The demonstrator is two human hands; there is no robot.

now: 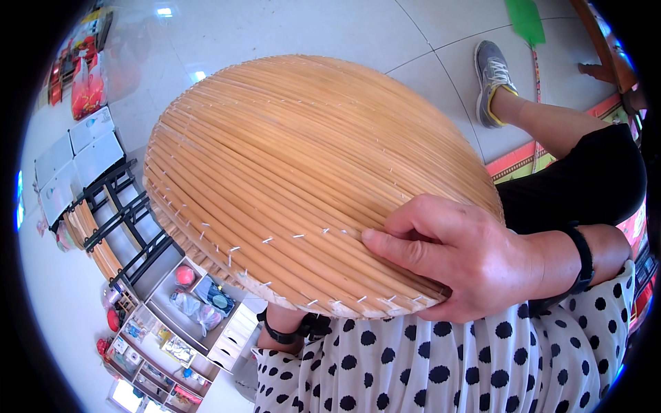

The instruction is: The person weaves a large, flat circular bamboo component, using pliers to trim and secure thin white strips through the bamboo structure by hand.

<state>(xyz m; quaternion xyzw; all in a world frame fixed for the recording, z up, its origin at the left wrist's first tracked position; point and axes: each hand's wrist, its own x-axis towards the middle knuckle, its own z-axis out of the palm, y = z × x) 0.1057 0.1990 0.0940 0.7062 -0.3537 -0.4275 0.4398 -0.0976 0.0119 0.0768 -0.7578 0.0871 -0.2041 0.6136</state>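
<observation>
A large round mat of tan plant stalks fills the middle of the view, held above my lap. Its stalks lie side by side, with short white stitches along the rim and in rows across the top. My right hand grips its near right edge, thumb on the upper face and the other fingers bent at the rim, some of them hidden. Of my left hand only the wrist with a dark band shows, below the mat's near left edge. The mat covers that hand's fingers. Polka-dot cloth lies under the mat.
Shelves with various goods stand at the lower left. Farther up are a black metal frame, white boxes and red bags. A foot in a grey shoe and a green flat-headed tool are at the upper right.
</observation>
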